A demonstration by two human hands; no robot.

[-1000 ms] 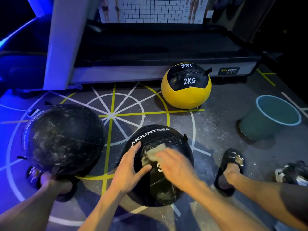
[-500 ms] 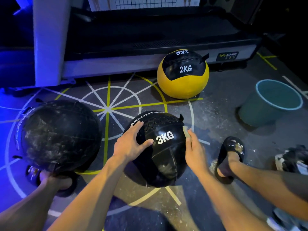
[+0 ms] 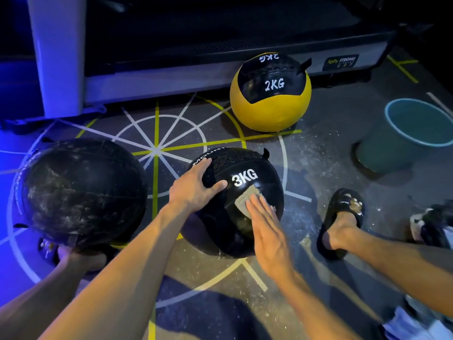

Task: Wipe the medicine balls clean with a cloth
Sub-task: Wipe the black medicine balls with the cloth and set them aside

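The left hand lies spread, steadying the glossy black 3KG medicine ball beneath, while the flat-fingered right hand presses a small, seemingly beige cloth under its fingertips; firm overlapping strokes should clean best.

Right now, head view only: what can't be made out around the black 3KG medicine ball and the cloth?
- Beige cloth: mostly covered by the flat right hand; its full extent is hidden.
- Black 3KG medicine ball: underside and far side unseen; its white brand lettering is partly covered by the left hand.
- Large scuffed black ball: any weight marking is not visible.
- Teal plastic bucket: cut by the right edge; contents too dark to tell.
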